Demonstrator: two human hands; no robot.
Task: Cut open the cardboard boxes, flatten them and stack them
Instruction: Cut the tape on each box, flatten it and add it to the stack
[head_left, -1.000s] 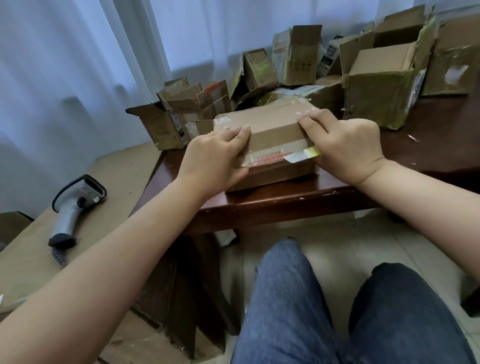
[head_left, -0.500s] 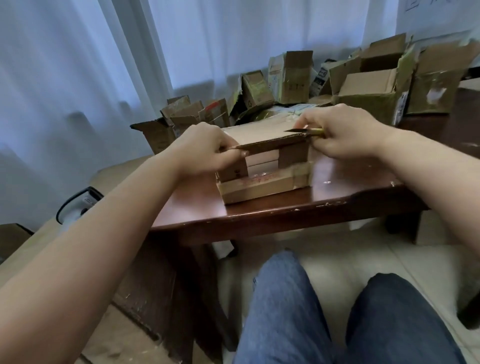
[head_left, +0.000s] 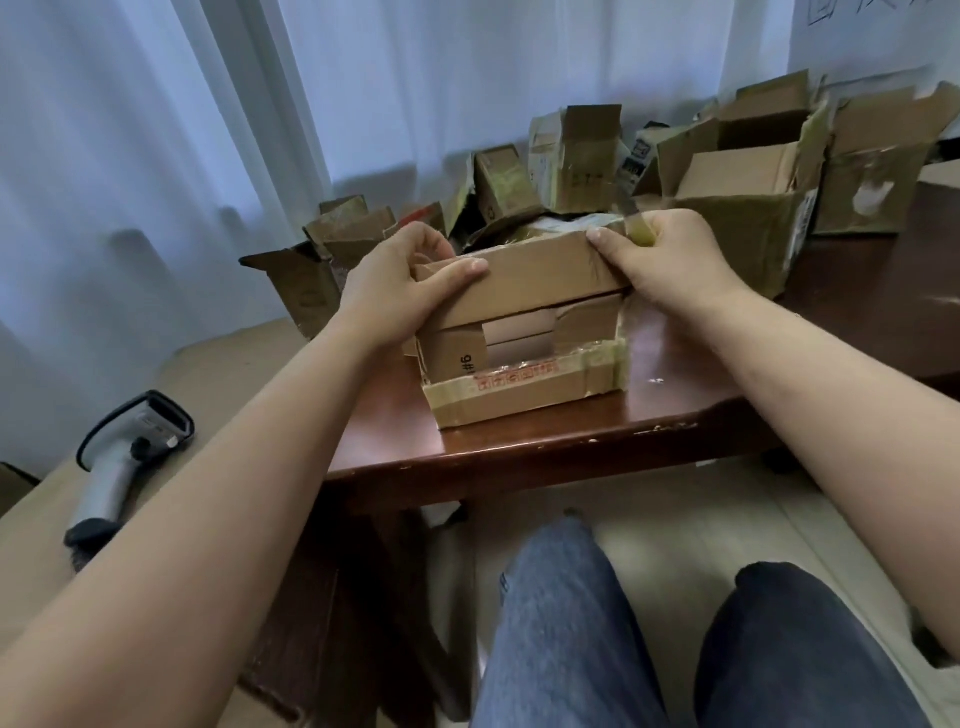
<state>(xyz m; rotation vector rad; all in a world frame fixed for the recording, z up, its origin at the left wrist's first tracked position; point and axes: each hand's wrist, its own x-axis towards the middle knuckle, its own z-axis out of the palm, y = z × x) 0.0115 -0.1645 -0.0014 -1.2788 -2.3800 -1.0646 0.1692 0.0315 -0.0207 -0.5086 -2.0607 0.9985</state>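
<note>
A brown cardboard box (head_left: 519, 332) sits near the front edge of the dark wooden bench (head_left: 519, 457), its long axis running left to right. Its near end faces the person: the lower flap, banded with clear and red-printed tape, hangs down, the side flaps show behind, one marked "#6". The left hand (head_left: 400, 291) grips the raised upper flap at its left corner, thumb on top. The right hand (head_left: 670, 260) grips the right corner, also pinching a yellowish knife (head_left: 635, 221). More opened boxes (head_left: 748, 208) crowd the far side.
</note>
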